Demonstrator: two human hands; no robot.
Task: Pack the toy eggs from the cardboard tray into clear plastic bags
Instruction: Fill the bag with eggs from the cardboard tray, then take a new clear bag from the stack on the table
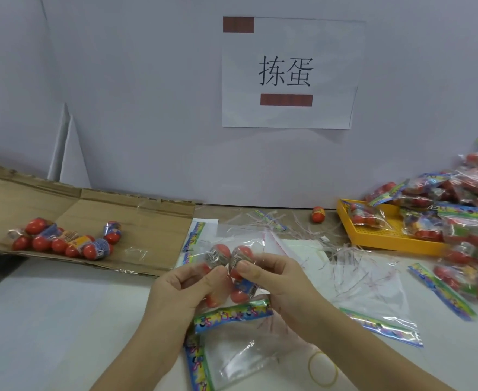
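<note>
A clear plastic bag [233,242] with red toy eggs [242,253] inside is held up between both hands over the table's middle. My left hand [176,289] grips its left side and my right hand [274,280] pinches the right side, thumb on an egg. The bag's colourful header strip [232,313] hangs below the hands. Several loose red eggs [63,239] lie on the flattened cardboard tray [136,221] at the left.
A yellow tray [384,241] and a heap of filled bags [463,210] sit at the right. One stray egg [317,214] stands near the wall. Empty bags [232,359] and paper shreds [345,255] lie around the hands, with a rubber band [323,368] in front.
</note>
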